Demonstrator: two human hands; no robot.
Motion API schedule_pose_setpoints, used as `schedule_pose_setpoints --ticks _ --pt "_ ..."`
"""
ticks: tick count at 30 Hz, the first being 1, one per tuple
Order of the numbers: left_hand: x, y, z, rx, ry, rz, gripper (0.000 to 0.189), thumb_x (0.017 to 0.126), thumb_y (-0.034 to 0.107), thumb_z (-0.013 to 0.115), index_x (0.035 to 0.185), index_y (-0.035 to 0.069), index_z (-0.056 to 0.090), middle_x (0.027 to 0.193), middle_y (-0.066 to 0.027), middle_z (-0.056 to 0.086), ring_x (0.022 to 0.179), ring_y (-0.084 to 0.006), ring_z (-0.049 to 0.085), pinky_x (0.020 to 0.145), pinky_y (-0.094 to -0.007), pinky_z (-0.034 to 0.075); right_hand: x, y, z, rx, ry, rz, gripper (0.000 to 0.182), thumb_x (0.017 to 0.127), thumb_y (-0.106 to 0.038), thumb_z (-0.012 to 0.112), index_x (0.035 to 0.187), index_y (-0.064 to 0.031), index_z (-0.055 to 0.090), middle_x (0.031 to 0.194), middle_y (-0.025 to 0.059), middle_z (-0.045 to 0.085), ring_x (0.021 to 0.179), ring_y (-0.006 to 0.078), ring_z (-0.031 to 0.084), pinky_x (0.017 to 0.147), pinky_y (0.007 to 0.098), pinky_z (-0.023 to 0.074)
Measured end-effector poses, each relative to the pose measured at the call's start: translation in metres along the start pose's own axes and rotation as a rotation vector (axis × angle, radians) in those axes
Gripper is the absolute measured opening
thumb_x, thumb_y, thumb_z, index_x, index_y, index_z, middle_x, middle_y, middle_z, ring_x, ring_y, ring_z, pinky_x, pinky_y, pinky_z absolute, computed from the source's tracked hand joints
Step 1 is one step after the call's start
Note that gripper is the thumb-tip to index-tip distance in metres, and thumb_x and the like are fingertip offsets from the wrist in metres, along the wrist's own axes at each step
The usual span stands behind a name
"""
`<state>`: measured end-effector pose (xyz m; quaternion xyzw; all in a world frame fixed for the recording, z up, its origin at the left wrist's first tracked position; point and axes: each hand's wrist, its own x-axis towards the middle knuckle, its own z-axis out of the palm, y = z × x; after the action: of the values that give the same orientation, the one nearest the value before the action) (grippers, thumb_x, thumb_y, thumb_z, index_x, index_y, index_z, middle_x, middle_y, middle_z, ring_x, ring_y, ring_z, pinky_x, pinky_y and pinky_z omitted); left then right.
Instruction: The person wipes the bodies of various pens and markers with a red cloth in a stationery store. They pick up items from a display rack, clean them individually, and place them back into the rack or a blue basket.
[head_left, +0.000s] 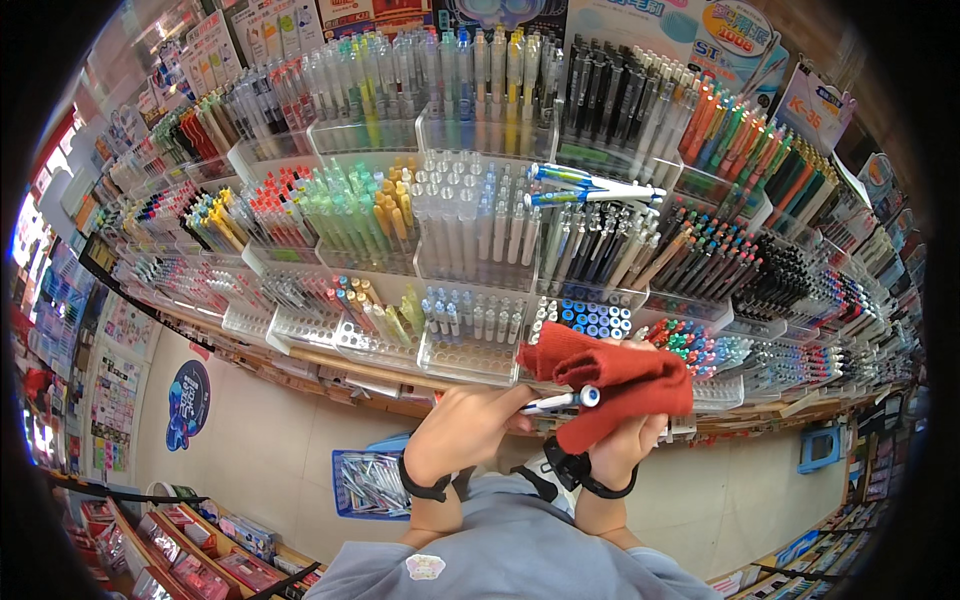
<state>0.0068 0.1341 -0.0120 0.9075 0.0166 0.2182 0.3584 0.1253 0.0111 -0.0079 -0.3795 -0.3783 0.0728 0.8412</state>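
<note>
My left hand grips a white and blue pen by one end, in front of the lowest rack tier. Against the pen's other end, which has a round blue and white tip, lies a folded red cloth. My right hand holds this cloth from below; the cloth hides most of its fingers. Several white and blue pens lie crosswise on top of upright pens in the middle tier. Both wrists wear black bands.
Tiered clear acrylic racks full of upright pens and markers curve across the front. A blue basket of loose pens stands on the floor at lower left. A blue stool stands at right. Shelves with boxed goods flank the lower left.
</note>
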Motion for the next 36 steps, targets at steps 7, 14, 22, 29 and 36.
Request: schedule_pose_setpoints --ticks 7,14,22,29,36 --pt "0.001 -0.004 0.005 -0.061 -0.111 -0.026 0.034 0.059 -0.004 0.062 0.092 0.002 0.060 0.079 -0.0186 0.063 0.078 -0.0402 0.058 0.066 -0.0420 0.049 0.004 -0.006 -0.001 -0.277 -0.324 -0.156 0.044 0.071 0.001 0.076 0.106 -0.0023 0.051 0.103 0.0196 0.060 0.092 0.0295 0.062 0.079 0.0366 0.0510" --pt "0.008 0.004 -0.001 -0.006 -0.127 -0.010 0.025 0.071 0.006 0.067 0.095 0.006 0.060 0.077 -0.0142 0.065 0.072 -0.0344 0.063 0.060 -0.0404 0.049 0.007 -0.009 0.007 -0.045 -0.083 -0.070 0.028 0.095 -0.029 0.052 0.105 -0.0040 0.044 0.096 0.0172 0.056 0.081 0.0255 0.059 0.072 0.0391 0.0519" --pt "0.004 -0.003 -0.005 -0.018 -0.059 -0.114 0.034 0.072 0.003 0.062 0.106 0.004 0.057 0.076 -0.0104 0.067 0.072 -0.0324 0.066 0.064 -0.0394 0.051 0.007 0.003 0.000 0.021 0.077 0.102 0.053 0.095 -0.039 0.051 0.124 0.0036 0.043 0.119 0.0162 0.054 0.109 0.0255 0.054 0.096 0.0397 0.0427" --pt "-0.006 0.002 -0.013 -0.032 0.029 -0.008 0.059 0.067 0.026 0.079 0.119 0.009 0.057 0.116 -0.0140 0.059 0.110 -0.0351 0.055 0.092 -0.0444 0.045 -0.002 0.019 0.021 0.052 -0.452 0.193 0.035 0.084 -0.011 0.055 0.116 0.0012 0.046 0.106 0.0168 0.058 0.100 0.0284 0.058 0.094 0.0429 0.0420" --pt "-0.016 -0.017 -0.002 -0.078 -0.085 -0.032 0.046 0.073 0.013 0.069 0.117 0.011 0.058 0.118 -0.0107 0.059 0.111 -0.0333 0.054 0.091 -0.0404 0.046 -0.005 0.023 0.030 -0.077 -0.326 0.144 0.048 0.088 -0.050 0.058 0.094 -0.0030 0.049 0.074 0.0081 0.059 0.072 0.0234 0.058 0.078 0.0411 0.0449"
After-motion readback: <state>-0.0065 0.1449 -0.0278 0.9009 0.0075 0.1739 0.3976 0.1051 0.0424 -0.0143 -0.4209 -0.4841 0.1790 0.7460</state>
